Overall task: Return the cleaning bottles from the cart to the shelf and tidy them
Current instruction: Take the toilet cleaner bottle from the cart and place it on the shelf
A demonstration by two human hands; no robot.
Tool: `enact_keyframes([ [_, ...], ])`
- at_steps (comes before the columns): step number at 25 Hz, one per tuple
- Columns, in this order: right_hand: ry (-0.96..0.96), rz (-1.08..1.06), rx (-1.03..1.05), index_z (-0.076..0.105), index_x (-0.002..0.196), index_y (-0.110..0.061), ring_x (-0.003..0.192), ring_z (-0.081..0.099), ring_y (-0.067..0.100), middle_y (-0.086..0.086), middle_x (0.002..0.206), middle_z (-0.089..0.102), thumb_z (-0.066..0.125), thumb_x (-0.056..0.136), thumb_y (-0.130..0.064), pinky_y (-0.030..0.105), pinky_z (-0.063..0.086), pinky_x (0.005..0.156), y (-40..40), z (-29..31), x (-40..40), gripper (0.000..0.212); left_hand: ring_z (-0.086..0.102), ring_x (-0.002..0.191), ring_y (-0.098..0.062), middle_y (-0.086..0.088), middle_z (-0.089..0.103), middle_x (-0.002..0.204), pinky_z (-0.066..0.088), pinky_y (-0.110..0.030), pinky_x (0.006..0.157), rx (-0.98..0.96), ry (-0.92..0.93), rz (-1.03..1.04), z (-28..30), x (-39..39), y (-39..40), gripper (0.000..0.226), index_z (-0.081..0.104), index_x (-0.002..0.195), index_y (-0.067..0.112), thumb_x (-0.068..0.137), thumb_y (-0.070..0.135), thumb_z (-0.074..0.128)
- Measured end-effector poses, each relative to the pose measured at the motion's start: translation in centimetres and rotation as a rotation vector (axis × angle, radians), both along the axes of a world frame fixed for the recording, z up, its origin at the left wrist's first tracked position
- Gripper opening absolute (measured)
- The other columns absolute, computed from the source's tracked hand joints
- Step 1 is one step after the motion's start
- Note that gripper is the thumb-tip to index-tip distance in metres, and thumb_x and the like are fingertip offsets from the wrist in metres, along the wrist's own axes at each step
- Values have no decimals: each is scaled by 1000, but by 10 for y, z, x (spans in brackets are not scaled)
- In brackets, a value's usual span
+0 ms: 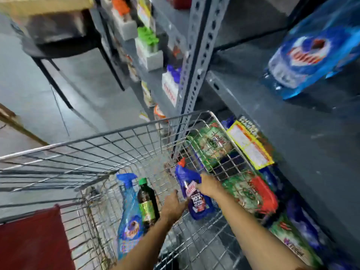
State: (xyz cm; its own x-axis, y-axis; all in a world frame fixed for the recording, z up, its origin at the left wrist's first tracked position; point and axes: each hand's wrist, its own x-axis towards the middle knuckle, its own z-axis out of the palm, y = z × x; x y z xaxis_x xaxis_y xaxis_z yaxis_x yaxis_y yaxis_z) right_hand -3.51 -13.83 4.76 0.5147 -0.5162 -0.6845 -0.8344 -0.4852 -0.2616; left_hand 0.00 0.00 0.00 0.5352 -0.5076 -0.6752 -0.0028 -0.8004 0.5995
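Note:
Inside the wire cart (109,137) a dark blue toilet-cleaner bottle (194,201) with a red cap lies tilted. My right hand (209,185) grips its neck from the right. My left hand (172,206) is curled against the bottle's left side, low in the cart; whether it grips the bottle is unclear. Left of my hands stand a light blue spray bottle (129,217) and a dark bottle with a green cap (147,203). The grey metal shelf (253,106) runs along the right of the cart.
A blue detergent pack (311,55) lies on the upper shelf board. Green, red and yellow packets (247,145) fill the lower shelf beside the cart. A slotted upright post (196,61) stands ahead. A red cart flap (33,240) is at lower left, a black-legged table (58,41) behind.

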Motion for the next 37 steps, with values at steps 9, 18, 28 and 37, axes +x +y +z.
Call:
enact_keyframes([
  [9, 42, -355, 335, 51, 117, 4, 112, 56, 37, 25, 124, 57, 66, 80, -15, 46, 45, 98, -19, -77, -15, 44, 61, 103, -32, -22, 61, 118, 50, -36, 84, -10, 410, 442, -38, -13, -29, 38, 46, 117, -2, 86, 15, 61],
  [18, -3, -215, 424, 42, 122, -3, 114, 54, 35, 20, 129, 52, 68, 79, -19, 49, 45, 98, -29, -24, -1, 53, 62, 80, -24, -9, 59, 92, 56, -30, 58, -258, 443, 575, 2, -1, -12, 34, 45, 110, 0, 81, -2, 63],
  [28, -714, -348, 479, 53, 111, -15, 94, 62, 17, 12, 116, 63, 72, 75, -12, 31, 51, 83, 4, 158, -68, 41, 51, 44, -3, -1, 55, 60, 37, -12, 36, -638, 24, 198, 189, 2, 11, 23, 53, 68, 11, 57, 7, 72],
  [37, -1154, -277, 327, 63, 86, -20, 59, 66, 1, -15, 64, 73, 76, 59, -15, 18, 51, 48, 51, 353, -236, 31, 64, 57, -14, 4, 72, 63, 51, -28, 58, -1128, 84, -305, 384, -111, 28, 35, 63, 80, 10, 48, 6, 76],
])
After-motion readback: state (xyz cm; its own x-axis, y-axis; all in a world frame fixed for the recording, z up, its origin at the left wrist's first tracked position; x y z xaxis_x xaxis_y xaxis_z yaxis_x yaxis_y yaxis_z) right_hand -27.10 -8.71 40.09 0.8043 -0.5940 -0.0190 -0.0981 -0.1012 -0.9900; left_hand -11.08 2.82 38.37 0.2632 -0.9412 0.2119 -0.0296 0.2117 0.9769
